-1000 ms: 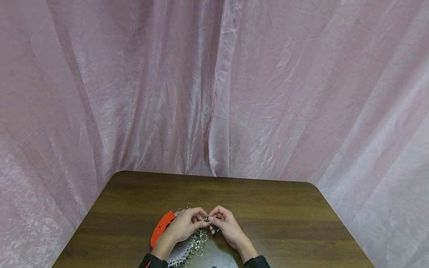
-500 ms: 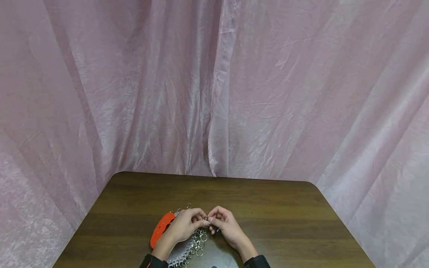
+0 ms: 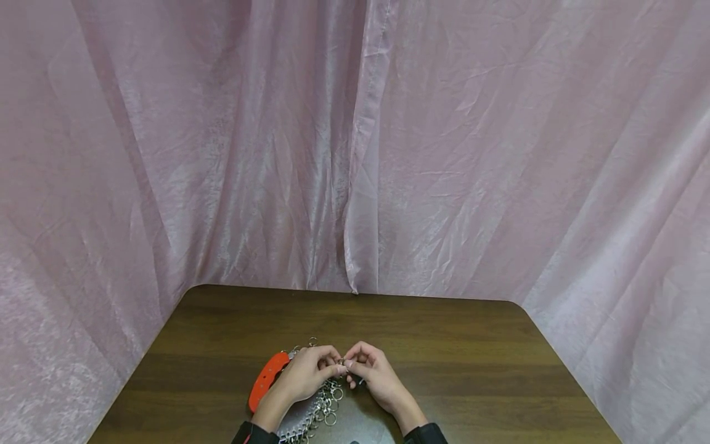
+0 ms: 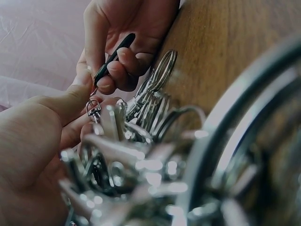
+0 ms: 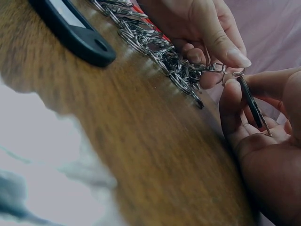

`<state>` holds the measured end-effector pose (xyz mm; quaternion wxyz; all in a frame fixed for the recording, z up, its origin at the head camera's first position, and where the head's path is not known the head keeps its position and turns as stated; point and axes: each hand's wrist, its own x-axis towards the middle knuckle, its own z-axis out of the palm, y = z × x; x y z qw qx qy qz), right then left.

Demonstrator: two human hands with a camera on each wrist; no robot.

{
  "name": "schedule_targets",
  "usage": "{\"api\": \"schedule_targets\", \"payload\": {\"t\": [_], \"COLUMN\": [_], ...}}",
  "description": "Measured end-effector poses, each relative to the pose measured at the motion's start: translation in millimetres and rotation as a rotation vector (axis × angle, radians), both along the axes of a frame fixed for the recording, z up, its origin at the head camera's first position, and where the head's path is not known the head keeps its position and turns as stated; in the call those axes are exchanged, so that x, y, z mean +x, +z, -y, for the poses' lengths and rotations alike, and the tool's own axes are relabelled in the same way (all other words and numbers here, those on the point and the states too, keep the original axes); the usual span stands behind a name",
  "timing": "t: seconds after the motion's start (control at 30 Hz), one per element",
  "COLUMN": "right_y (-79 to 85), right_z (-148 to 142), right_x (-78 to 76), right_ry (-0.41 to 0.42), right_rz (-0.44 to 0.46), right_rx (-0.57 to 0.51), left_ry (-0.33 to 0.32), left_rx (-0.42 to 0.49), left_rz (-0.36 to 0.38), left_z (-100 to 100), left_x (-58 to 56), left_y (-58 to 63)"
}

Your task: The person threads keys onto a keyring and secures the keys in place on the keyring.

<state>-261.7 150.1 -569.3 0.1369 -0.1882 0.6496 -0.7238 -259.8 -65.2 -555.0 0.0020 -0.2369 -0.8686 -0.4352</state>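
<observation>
Right wrist view: pinching a metal clasp (image 5: pixel 214 68) in the left grip (image 5: pixel 207 28) and clamping a dark key (image 5: pixel 250 100) in the right grip (image 5: pixel 268 155), close together over the bench (image 3: pixel 444 357), well in from its far edge. Showing silver rings (image 5: pixel 178 71) beside the left grip, an orange handle (image 3: pixel 267 380) toward the left edge, a black tag (image 5: pixel 77 41) near the rings and, past the far edge, pink curtains (image 3: pixel 222 154).

Black oblong plastic tag (image 5: pixel 76 35): it bears a white insert strip (image 5: pixel 67 12); no wording can be read on it.
Curved orange-red plate (image 3: pixel 268 380): small dark dots, with no readable letters or numbers.
Slim black oblong piece (image 5: pixel 251 101): no legible brand or number.
</observation>
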Motion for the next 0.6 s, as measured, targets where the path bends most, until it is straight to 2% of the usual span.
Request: {"api": "schedule_targets", "payload": {"t": [0.4, 0.6], "right_y": [1.7, 2.2], "right_z": [-0.3, -0.6], "right_x": [0.1, 0.6], "right_ry": [0.008, 0.001], "right_rz": [-0.004, 0.006], "right_rx": [-0.004, 0.004], "left_ry": [-0.009, -0.028], "left_rx": [0.011, 0.022], "left_rz": [-0.012, 0.016], "left_z": [0.6, 1.2], "left_x": [2.3, 1.9], "left_y": [3.6, 4.1]}}
